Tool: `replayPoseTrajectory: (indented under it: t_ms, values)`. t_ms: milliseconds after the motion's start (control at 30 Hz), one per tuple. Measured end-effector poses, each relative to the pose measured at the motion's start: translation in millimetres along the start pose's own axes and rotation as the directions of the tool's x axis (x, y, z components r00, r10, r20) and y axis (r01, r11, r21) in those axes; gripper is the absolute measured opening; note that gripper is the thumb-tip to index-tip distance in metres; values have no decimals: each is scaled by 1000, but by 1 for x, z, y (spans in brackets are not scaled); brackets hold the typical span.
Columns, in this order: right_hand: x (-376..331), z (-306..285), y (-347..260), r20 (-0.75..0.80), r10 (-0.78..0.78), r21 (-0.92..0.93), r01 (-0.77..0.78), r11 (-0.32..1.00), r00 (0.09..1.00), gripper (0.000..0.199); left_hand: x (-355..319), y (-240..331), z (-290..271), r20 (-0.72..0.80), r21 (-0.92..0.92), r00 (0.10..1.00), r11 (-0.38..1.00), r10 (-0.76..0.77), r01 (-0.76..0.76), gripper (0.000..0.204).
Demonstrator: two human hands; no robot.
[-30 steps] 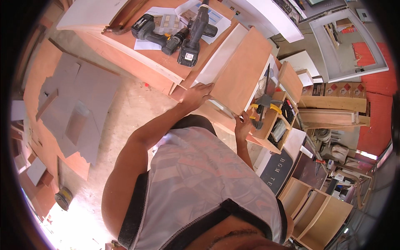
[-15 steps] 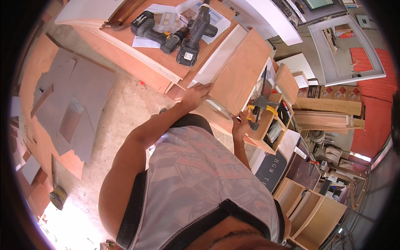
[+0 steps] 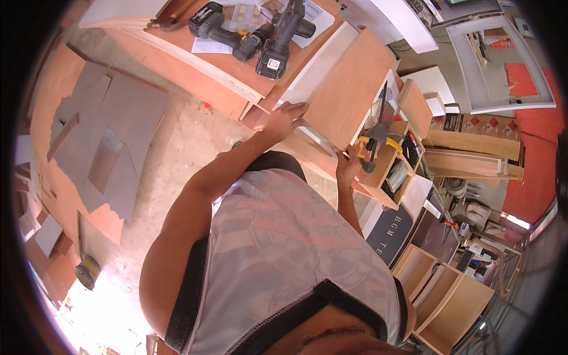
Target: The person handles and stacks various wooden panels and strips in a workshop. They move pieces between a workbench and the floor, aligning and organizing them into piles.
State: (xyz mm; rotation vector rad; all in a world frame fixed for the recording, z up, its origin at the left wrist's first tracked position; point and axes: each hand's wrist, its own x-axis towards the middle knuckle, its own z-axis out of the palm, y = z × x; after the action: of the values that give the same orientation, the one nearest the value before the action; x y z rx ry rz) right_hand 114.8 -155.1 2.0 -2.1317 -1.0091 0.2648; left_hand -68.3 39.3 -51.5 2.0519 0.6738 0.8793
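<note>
A flat rectangular plywood panel (image 3: 349,83) lies in front of me on the wooden workpiece, slanting away to the far right. My left hand (image 3: 284,123) is closed on the panel's near left corner, fingertips on its edge. At the near right corner, my right hand (image 3: 348,163) pinches the panel's edge; its thumb and fingers are partly hidden. Just right of that hand is a clamp (image 3: 375,137) with a dark bar and yellow grips. A pale strip (image 3: 316,142) shows under the panel's near edge.
Two cordless power tools, a drill (image 3: 228,34) and a second one (image 3: 281,44), rest on the wooden bench (image 3: 236,68) over printed sheets. A wooden organizer box (image 3: 393,171) stands right. Grey sheet offcuts (image 3: 112,130) lie on the floor at left. A white frame (image 3: 503,65) leans far right.
The whole view has shifted slightly, so the bench and panel appear a little higher and farther right. Both hands stay at the same panel corners.
</note>
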Motion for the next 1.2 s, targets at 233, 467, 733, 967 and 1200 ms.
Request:
replayPoseTrajectory:
  t_ms: [233,467,733,967,1200]
  values:
    - [6,-4,2,10,-55,-63,56,996,998,33,7,-11,-2,22,11,998,998,56,-56,54]
    - [6,1,19,-14,-69,-74,68,995,998,33,10,-11,-3,7,12,997,997,82,-82,48]
    - [5,2,27,-27,-34,-49,33,998,999,37,16,5,-8,61,-34,995,996,-82,84,45]
    - [2,-1,22,-28,0,-21,0,1000,1000,41,19,21,-13,122,-70,990,994,-72,81,48]
    - [6,-3,41,2,-78,-49,78,996,997,44,23,10,-13,122,-65,992,997,-32,40,50]
